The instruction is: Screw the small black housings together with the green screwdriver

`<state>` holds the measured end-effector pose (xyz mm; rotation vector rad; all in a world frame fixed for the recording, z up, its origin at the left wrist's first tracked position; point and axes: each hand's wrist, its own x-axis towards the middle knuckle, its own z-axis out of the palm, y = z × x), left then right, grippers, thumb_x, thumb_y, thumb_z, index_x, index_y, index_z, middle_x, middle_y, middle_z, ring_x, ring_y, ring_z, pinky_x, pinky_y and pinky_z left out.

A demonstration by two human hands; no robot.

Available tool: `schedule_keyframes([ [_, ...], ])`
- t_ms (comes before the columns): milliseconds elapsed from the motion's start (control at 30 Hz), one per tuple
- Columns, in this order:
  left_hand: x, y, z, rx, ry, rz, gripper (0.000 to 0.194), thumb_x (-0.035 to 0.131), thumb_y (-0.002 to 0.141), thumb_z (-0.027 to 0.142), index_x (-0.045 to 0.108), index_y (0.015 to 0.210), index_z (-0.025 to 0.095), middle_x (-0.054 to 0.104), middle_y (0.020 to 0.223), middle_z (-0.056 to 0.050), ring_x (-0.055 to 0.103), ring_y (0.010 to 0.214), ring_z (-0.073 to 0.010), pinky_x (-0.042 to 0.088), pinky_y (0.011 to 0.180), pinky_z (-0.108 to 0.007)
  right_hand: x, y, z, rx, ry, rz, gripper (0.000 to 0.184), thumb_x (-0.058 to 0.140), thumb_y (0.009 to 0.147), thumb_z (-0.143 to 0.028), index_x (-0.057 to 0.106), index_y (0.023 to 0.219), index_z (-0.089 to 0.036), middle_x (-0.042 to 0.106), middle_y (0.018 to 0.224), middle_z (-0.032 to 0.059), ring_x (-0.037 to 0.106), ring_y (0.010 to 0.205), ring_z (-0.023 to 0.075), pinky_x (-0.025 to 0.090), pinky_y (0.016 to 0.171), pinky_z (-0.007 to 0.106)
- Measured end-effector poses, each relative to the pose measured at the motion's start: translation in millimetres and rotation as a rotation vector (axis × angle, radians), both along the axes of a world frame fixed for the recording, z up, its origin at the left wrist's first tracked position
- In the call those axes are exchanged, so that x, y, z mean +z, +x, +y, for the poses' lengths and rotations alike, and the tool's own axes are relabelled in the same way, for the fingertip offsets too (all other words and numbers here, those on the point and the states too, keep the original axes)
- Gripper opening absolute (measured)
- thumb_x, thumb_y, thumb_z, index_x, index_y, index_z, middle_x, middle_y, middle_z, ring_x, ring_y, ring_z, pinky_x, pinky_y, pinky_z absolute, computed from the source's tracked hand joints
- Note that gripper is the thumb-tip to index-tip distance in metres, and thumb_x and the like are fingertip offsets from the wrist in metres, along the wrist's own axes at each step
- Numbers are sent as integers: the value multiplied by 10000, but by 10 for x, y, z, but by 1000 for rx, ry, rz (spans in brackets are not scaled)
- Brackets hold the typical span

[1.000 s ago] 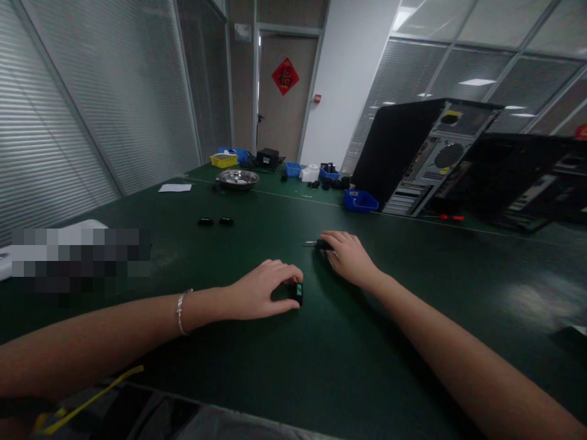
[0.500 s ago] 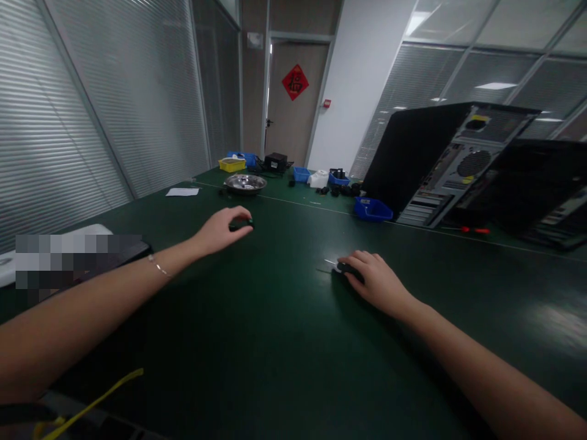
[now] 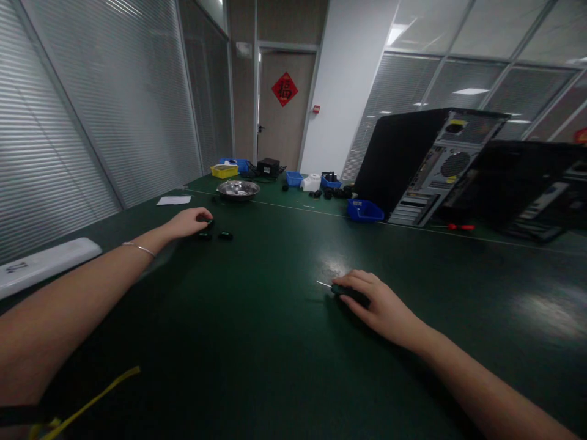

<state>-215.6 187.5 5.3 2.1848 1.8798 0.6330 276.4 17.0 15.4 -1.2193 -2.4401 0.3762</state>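
My left hand (image 3: pixel 186 222) reaches out to the far left with its fingers closed on a small black part (image 3: pixel 210 223) that shows a bit of green. Right beside it on the table lie two similar parts, a black part (image 3: pixel 204 235) just below the fingers and another black part (image 3: pixel 225 235) slightly to the right. My right hand (image 3: pixel 367 298) rests low over the table, wrapped round the dark handle of a screwdriver (image 3: pixel 338 289). Its thin metal shaft points left. Whether the held part touches the table I cannot tell.
A metal bowl (image 3: pixel 238 190), a paper sheet (image 3: pixel 173 200) and a yellow bin (image 3: pixel 224 172) stand at the far left. A blue bin (image 3: pixel 365 211) sits before a black computer case (image 3: pixel 398 159). A red-handled screwdriver (image 3: pixel 461 227) lies right of it. A white device (image 3: pixel 50 263) is at left.
My left hand has carried the small black part from near my right hand to the far left, beside the two others. My right hand, still holding the screwdriver, has shifted slightly nearer and right.
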Motion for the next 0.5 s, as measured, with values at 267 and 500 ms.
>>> schedule_keyframes([
  [267, 172, 565, -419, -269, 122, 173, 404, 471, 894, 502, 631, 1137, 220, 624, 1196, -78, 528, 1149, -289, 380, 1024, -410, -12, -35, -32, 18, -40, 78, 279, 535, 940, -240, 608, 1209, -236, 622, 1137, 81, 592, 1038, 245, 506, 914, 431],
  [500, 51, 693, -478, -365, 108, 392, 343, 524, 878, 310, 615, 1195, 214, 599, 1215, -111, 527, 1139, -303, 375, 990, -430, -68, -77, -65, 84, -4, 36, 282, 530, 933, -194, 612, 1201, -220, 623, 1140, 92, 576, 1066, 247, 489, 938, 435],
])
